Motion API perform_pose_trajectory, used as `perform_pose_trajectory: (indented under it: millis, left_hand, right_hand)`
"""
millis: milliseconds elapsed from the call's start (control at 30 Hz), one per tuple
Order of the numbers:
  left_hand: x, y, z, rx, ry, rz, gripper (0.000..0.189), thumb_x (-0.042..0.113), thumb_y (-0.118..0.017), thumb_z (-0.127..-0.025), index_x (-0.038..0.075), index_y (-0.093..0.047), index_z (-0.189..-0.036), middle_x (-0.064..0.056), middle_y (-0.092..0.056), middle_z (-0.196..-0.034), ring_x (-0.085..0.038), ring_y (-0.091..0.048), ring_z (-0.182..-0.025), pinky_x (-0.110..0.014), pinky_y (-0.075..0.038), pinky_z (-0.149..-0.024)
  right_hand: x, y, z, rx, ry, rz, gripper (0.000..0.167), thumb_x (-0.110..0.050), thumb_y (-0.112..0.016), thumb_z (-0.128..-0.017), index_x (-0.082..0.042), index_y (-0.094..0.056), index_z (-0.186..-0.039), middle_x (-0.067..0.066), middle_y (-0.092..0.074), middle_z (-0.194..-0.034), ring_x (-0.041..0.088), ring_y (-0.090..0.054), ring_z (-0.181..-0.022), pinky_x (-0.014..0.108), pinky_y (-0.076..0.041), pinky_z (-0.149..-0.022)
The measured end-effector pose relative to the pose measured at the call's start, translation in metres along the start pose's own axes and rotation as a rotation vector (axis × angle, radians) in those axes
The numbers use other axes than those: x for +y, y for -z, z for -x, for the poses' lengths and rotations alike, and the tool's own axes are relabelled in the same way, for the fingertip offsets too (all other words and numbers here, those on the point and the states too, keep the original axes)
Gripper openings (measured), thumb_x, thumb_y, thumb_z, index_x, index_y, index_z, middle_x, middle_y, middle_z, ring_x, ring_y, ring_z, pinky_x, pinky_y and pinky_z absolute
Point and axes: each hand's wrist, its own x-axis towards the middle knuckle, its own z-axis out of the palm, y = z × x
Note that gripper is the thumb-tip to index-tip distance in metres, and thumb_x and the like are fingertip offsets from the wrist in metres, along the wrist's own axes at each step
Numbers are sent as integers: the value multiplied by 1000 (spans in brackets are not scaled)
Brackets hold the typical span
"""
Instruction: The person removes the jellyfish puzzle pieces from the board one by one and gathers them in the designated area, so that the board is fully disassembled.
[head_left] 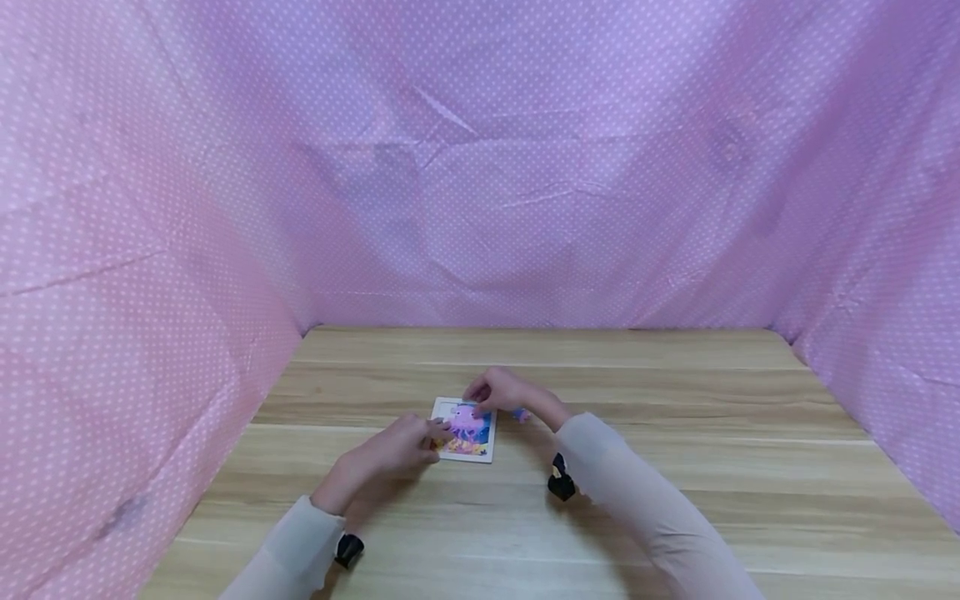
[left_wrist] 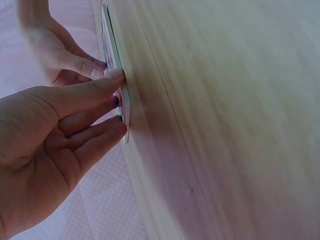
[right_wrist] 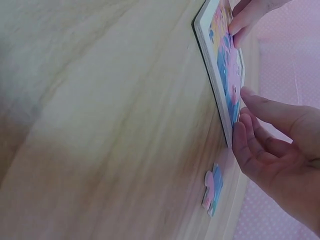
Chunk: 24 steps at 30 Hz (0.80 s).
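Observation:
A small jigsaw puzzle (head_left: pixel 467 435) with a white border and a pink octopus picture lies flat on the table. My left hand (head_left: pixel 397 443) holds its left side, the thumb at the near edge and the fingertips on the picture side. Bent over the far right corner of the puzzle is my right hand (head_left: pixel 501 390), thumb and fingertips touching it around the octopus's head. I cannot tell whether a piece is between those fingers. A loose blue and pink puzzle piece (right_wrist: pixel 212 190) lies just right of the puzzle, partly behind the right wrist in the head view.
The wood-grain table (head_left: pixel 675 433) reaches back to a pink polka-dot cloth (head_left: pixel 525 208) that hangs behind and on both sides. Black wrist devices (head_left: pixel 561 479) show at both sleeves.

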Motion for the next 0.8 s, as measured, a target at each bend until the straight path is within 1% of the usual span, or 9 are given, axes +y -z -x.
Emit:
perform_pose_trajectory:
  millis: [67,133,300,433,633,800]
  left_hand:
    - [0,1,0,1,0,6,35,2,-72,-92,4,-70,-126,-18,-61,-141,-36,-55,-136,-47,-49,-106]
    - [0,1,0,2,-4,19,35,2,-72,-91,3,-71,-126,-20,-60,-142,-37,-55,-136,-47,-50,-105]
    - [-1,2,1,2,-6,23,35,2,-72,-91,3,-70,-126,-20,-60,-142,-38,-55,-136,-49,-48,-108]
    - [-1,1,1,2,6,31,35,2,-72,-92,3,-70,-127,-19,-60,-142,-37,-54,-137,-49,-46,-109]
    - [-1,0,1,3,8,31,35,3,-72,-92,3,-70,-127,-18,-61,-142,-36,-55,-136,-48,-48,-107]
    - [0,1,2,-2,21,50,36,3,-72,-92,4,-70,-127,-17,-60,-143,-36,-54,-137,-48,-48,-108]
  right_hand:
    - [-1,0,-2,-10,3,2,28,-4,-77,-88,0,-73,-116,13,-77,-110,20,-71,-99,25,-57,-88]
    - [-3,0,-3,-18,5,-6,28,-3,-76,-89,0,-73,-117,13,-76,-110,21,-71,-100,25,-57,-89]
    - [-8,-2,-8,-38,17,-18,27,-1,-74,-90,1,-72,-118,14,-76,-113,21,-71,-102,24,-56,-90]
    - [-10,-6,-10,-53,25,0,27,-1,-71,-93,1,-72,-119,15,-75,-115,22,-71,-104,24,-55,-92]
    - [-10,-8,-11,-46,27,20,24,-1,-67,-96,1,-73,-119,15,-75,-116,25,-70,-108,30,-55,-97]
    - [-11,-6,-13,-53,19,33,23,-1,-69,-94,-1,-74,-117,14,-76,-113,23,-71,-104,28,-56,-93]
